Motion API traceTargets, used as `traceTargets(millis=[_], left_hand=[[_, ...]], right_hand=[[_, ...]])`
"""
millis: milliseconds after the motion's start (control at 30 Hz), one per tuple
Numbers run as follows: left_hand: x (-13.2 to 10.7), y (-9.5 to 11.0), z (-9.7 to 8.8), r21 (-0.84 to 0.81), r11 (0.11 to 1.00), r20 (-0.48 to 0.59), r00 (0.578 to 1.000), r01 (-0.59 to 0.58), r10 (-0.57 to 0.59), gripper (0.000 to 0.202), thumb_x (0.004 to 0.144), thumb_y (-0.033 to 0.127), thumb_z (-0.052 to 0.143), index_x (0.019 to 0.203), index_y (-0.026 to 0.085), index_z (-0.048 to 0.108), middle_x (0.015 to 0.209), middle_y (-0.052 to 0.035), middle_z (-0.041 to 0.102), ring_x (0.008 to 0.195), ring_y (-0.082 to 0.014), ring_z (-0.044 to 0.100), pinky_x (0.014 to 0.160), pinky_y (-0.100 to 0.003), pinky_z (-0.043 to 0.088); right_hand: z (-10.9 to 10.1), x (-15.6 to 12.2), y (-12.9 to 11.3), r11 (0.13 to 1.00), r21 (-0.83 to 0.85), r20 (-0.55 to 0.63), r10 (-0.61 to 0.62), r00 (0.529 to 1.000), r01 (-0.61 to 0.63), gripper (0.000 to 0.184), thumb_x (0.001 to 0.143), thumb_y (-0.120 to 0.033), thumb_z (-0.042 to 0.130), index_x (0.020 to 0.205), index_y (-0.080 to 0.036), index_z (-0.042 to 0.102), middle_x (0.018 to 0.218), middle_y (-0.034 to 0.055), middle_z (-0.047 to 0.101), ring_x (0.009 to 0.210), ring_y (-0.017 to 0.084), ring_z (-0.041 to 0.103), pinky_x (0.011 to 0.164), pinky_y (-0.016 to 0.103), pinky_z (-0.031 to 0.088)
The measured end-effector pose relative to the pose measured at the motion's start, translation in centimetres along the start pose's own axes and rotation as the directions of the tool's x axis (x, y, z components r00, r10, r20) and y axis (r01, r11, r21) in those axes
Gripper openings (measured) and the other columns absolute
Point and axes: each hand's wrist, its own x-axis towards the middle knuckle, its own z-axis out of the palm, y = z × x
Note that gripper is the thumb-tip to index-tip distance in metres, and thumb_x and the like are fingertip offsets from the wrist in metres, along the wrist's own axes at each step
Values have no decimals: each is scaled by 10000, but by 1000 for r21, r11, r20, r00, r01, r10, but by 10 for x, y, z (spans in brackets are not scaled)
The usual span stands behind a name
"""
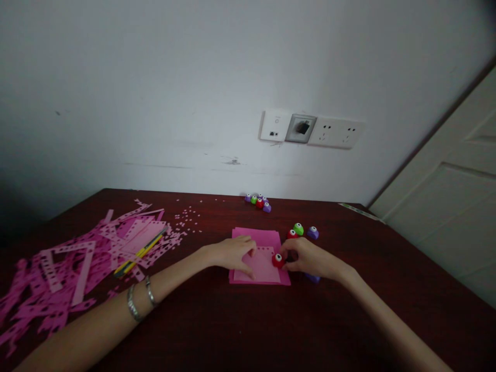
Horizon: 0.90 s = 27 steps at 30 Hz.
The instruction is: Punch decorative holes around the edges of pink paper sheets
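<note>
A light pink paper sheet lies on top of a darker pink sheet in front of me. A row of small punched holes runs along the light sheet's upper edge. My left hand rests on the left part of the sheets, its thumb and fingers apart. In my right hand is a small red craft punch with a white round top, gripped at the right edge of the light sheet. Another red punch, a green punch and a purple punch stand just beyond this hand.
On the left lies a heap of punched pink paper strips, with yellow and dark pencils on it. Tiny paper cutouts are scattered nearby. Several more punches stand near the wall. Wall sockets are above the dark red table.
</note>
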Motion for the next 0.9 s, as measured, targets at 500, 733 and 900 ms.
traceTargets(millis=[500,733,900], left_hand=[[-1,1,-1,-5,1000,-10,1000,4,-4,426,679,481,637,951,193,482,1022,-50,490,861,-172,465,692,-270,359],[-1,3,-2,-35,999,-25,1000,-4,3,456,652,487,663,951,177,514,994,-59,520,824,-164,477,686,-269,367],[4,3,-7,-201,980,-202,979,-4,-38,324,767,476,553,780,152,567,768,-11,557,687,-110,477,618,-234,353]], right_hand=[[2,2,-10,999,48,27,9,1000,-11,182,717,-207,623,884,-173,687,733,28,630,615,130,542,513,212,383],[3,1,-6,995,98,30,26,999,-29,231,715,-236,645,930,-157,667,730,29,631,611,124,548,505,203,393],[-5,-3,-3,961,267,40,58,997,-67,292,731,-316,642,958,-133,632,766,42,647,638,120,570,503,187,440]])
